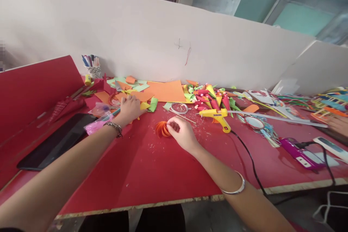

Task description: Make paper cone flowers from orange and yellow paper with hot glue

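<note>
My right hand (183, 132) pinches the right edge of a small round ornament of curled orange paper strips (162, 129), low over the red tabletop (152, 177). At the back left, my left hand (130, 108) reaches over a heap of coloured paper scraps (141, 96), its fingers bent down and their tips hidden. Close to it lie a yellow paper piece (145, 106), a folded green paper piece (153, 104) and scissors (117, 86), partly covered. Between and beyond the hands is a clear roll of tape (179, 108) beside a thin stick (187, 118).
A yellow glue gun (217, 116) lies right, its black cord running over the front edge. Behind it are small paper cones (206, 98). A purple power strip (301, 155) and another person's hand (338, 125) are far right. Left are a black tablet (57, 143) and pen cup (94, 70).
</note>
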`<action>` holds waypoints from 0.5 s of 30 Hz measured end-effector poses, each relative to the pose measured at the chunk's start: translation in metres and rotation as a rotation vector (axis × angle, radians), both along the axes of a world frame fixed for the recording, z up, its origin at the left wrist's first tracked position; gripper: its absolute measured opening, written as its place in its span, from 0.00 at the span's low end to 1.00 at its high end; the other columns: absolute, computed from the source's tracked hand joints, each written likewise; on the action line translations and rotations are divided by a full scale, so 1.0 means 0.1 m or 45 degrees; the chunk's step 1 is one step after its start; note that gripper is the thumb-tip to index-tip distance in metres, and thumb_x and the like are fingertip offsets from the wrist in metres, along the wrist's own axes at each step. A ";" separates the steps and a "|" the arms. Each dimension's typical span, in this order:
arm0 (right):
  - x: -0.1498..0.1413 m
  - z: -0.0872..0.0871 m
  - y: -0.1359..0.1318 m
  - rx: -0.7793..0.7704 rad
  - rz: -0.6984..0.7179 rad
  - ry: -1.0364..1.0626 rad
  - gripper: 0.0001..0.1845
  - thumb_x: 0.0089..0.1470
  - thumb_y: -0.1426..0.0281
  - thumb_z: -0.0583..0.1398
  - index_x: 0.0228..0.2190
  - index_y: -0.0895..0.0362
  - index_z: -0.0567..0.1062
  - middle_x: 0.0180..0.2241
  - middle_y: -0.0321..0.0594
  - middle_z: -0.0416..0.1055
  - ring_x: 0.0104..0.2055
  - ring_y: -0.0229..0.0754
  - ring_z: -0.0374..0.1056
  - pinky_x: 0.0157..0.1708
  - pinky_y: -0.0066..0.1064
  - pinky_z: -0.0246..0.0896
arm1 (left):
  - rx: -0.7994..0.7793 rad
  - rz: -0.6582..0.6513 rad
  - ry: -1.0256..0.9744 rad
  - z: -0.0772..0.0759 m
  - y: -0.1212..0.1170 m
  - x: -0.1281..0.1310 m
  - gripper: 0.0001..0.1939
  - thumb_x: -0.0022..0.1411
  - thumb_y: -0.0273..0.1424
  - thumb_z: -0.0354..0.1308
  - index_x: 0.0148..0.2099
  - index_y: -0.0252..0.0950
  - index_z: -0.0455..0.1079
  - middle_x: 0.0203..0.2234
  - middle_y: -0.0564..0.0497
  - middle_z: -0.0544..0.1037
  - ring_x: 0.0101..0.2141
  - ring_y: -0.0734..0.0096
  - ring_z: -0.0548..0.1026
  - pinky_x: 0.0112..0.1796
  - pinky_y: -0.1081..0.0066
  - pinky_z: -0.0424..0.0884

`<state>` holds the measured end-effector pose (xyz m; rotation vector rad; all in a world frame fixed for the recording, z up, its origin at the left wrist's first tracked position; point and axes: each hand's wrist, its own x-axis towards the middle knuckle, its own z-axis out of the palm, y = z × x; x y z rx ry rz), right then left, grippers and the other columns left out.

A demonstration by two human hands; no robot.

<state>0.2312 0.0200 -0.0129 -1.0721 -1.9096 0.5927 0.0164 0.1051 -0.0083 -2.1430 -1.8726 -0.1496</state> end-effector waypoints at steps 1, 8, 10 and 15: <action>0.00 0.00 0.00 0.004 -0.001 0.001 0.04 0.48 0.73 0.52 0.24 0.56 0.66 0.23 0.34 0.63 0.24 0.34 0.58 0.24 0.25 0.55 | -0.033 -0.018 0.003 0.03 0.02 -0.01 0.24 0.53 0.46 0.46 0.35 0.29 0.70 0.35 0.37 0.70 0.40 0.50 0.65 0.37 0.59 0.55; 0.02 0.03 0.01 -0.020 -0.015 0.068 0.04 0.48 0.73 0.52 0.24 0.56 0.66 0.23 0.34 0.63 0.24 0.34 0.59 0.25 0.25 0.55 | -0.047 -0.131 0.023 0.12 0.09 -0.01 0.16 0.51 0.40 0.50 0.30 0.31 0.69 0.29 0.41 0.73 0.36 0.55 0.68 0.36 0.61 0.55; 0.02 0.04 0.02 -0.044 -0.023 0.106 0.04 0.48 0.72 0.52 0.24 0.57 0.65 0.22 0.34 0.63 0.24 0.34 0.59 0.25 0.25 0.55 | -0.013 -0.152 0.018 0.13 0.07 0.01 0.16 0.53 0.39 0.47 0.29 0.32 0.69 0.29 0.42 0.74 0.34 0.58 0.69 0.37 0.61 0.54; 0.01 0.04 0.02 -0.045 -0.022 0.117 0.03 0.47 0.72 0.53 0.24 0.57 0.66 0.23 0.34 0.64 0.24 0.34 0.60 0.25 0.25 0.55 | 0.119 -0.267 -0.123 0.21 -0.03 -0.04 0.16 0.55 0.40 0.44 0.32 0.34 0.68 0.30 0.46 0.75 0.32 0.64 0.71 0.39 0.63 0.56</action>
